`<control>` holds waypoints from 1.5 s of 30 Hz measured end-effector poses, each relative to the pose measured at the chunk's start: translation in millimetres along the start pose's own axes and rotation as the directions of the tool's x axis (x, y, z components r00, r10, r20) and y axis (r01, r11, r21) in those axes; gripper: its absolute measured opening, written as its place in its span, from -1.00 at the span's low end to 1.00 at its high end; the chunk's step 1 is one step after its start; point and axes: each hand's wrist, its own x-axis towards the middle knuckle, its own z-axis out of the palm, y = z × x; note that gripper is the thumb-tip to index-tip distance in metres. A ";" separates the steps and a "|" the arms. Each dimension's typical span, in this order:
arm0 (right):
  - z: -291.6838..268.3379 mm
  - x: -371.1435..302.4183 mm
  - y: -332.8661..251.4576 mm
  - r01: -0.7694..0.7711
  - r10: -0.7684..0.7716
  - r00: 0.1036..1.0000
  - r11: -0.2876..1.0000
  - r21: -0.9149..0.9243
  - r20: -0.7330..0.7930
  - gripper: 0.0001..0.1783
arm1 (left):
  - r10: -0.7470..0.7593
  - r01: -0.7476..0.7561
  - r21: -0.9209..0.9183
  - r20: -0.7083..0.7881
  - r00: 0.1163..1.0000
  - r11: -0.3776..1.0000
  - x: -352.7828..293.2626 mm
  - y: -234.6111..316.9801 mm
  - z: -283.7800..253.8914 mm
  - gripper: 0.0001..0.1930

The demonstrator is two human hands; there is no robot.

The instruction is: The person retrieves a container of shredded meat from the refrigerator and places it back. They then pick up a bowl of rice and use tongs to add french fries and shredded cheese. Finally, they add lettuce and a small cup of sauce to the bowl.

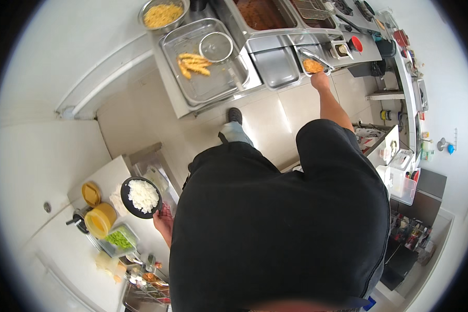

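Observation:
My left hand grips the rim of a round black bowl filled with white rice, over the counter at the left. On the far right, my right hand is closed at the front edge of the fryer counter. Right beyond its fingers lies an orange-brown fried piece, with a pale rim just under it. A long metal utensil slants across behind that piece. What exactly my right fingers hold is too small to make out.
Ahead, a steel tray holds battered fried sticks and a round strainer. A bowl of yellow shreds stands behind. Fryer vats adjoin it. On the left counter are a yellow tub and chopped greens.

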 end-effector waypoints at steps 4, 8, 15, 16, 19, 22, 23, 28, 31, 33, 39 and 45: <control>3.0 69.6 55.9 0.071 -0.069 0.996 0.997 0.031 -0.052 -0.61 | 0.026 -0.027 0.074 0.020 0.999 0.997 0.5 -0.6 93.8 -0.74; -18.3 128.3 57.5 0.242 -0.243 0.970 0.970 0.027 0.008 -0.72 | 0.055 -0.044 0.121 -0.089 0.995 0.992 0.3 -23.9 160.1 -0.77; -15.7 197.8 49.9 0.494 -0.439 0.844 0.860 -0.129 0.307 -0.71 | -0.124 0.147 0.248 -0.106 0.987 0.958 -17.2 -75.5 210.3 -0.78; -12.4 205.4 52.4 0.567 -0.514 0.801 0.816 -0.114 0.307 -0.69 | -0.105 0.118 0.274 -0.063 0.992 0.954 -23.5 -81.8 215.9 -0.77; -11.7 217.1 57.3 0.707 -0.656 0.688 0.702 -0.083 0.311 -0.64 | -0.069 0.101 0.332 -0.108 0.992 0.938 -39.4 -92.6 234.0 -0.75; -34.7 196.3 60.1 0.715 -0.687 0.671 0.699 0.003 0.277 -0.66 | -0.075 0.107 0.287 -0.122 0.990 0.952 -48.2 -96.7 245.6 -0.76; -47.8 178.4 63.6 0.685 -0.675 0.696 0.726 0.056 0.244 -0.66 | -0.052 0.089 0.273 -0.137 0.989 0.958 -49.9 -97.7 247.6 -0.75; -108.5 76.7 35.7 0.380 -0.656 0.714 0.656 0.652 0.244 -0.70 | -0.046 0.063 0.350 -0.057 0.997 0.935 -40.6 -83.0 251.1 -0.73; -124.0 24.1 -13.9 0.036 -0.712 0.685 0.242 0.970 0.152 -0.58 | -0.002 0.014 0.355 -0.034 0.999 0.935 -28.1 -69.7 257.7 -0.72; -128.4 -5.1 -55.9 -0.036 -0.756 0.652 0.050 0.998 0.062 -0.50 | 0.003 0.007 0.350 -0.030 1.000 0.937 -18.5 -61.0 265.0 -0.73; -145.6 -65.8 -175.3 -0.087 -0.862 0.499 -0.155 0.984 -0.092 -0.43 | 0.039 -0.076 0.383 0.104 0.994 0.920 6.0 -19.6 292.3 -0.75; -127.8 -105.5 -255.5 -0.365 -0.820 0.423 0.235 0.901 0.385 -0.45 | 0.096 -0.159 0.492 0.150 0.984 0.856 22.9 21.5 316.4 -0.73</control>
